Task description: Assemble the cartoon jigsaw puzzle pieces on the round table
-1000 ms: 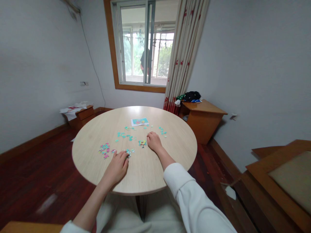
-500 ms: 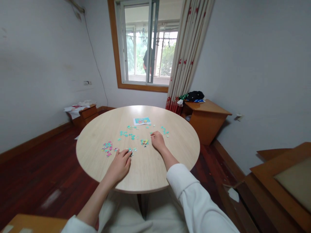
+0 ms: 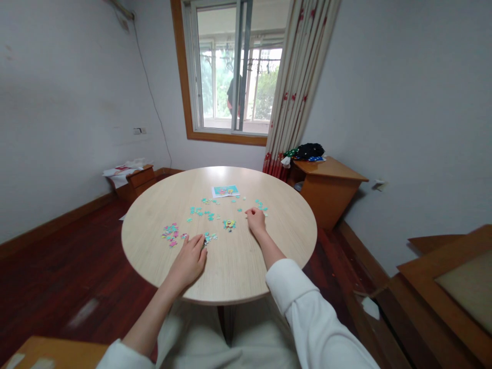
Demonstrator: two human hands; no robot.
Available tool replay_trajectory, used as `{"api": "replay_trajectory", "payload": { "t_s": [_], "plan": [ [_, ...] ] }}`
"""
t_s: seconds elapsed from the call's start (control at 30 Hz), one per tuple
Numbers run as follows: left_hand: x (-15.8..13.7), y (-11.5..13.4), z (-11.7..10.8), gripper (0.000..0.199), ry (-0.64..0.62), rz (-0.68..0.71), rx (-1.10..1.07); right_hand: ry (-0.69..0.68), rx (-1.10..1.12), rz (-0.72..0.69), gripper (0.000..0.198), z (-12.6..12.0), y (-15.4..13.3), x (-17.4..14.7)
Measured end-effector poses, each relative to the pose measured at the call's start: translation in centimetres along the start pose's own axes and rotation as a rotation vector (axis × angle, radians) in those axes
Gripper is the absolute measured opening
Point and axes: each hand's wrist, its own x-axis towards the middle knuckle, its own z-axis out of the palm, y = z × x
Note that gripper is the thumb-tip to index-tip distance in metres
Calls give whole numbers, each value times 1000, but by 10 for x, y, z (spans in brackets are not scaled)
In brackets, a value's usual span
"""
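Note:
My left hand [image 3: 189, 260] lies on the round table with its fingers apart. Its fingertips are beside a small cluster of blue and white jigsaw puzzle pieces [image 3: 210, 237]; left of it is a group of pink pieces [image 3: 171, 233]. My right hand [image 3: 255, 220] is over the table's right half, fingers curled together; whatever they hold, if anything, is hidden. Left of that hand sits a joined yellow and teal section of puzzle [image 3: 229, 224], and a loose teal piece [image 3: 240, 209] lies near its fingertips. More teal pieces [image 3: 260, 205] lie just beyond it.
A picture sheet [image 3: 225, 191] lies toward the table's [image 3: 284, 241] far side, with scattered teal pieces [image 3: 202, 211] nearer. Behind the table stands a wooden cabinet [image 3: 326, 189] with cloth on top. A low drawer unit [image 3: 141, 177] is at left, and a person [image 3: 231, 97] shows through the window.
My right hand has shifted slightly right, away from the loose teal piece, and its fingers are more curled. My left hand has drawn back slightly from the blue and white cluster.

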Motion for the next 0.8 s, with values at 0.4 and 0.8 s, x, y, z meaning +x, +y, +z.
{"api": "replay_trajectory", "payload": {
  "t_s": [0.4, 0.8],
  "plan": [
    [0, 2, -4, 42, 2, 7, -18, -31, 40, 29, 24, 0, -2, -2],
    [0, 3, -7, 38, 10, 29, -35, -26, 50, 31, 22, -2, -6, -3]
  ]
}}
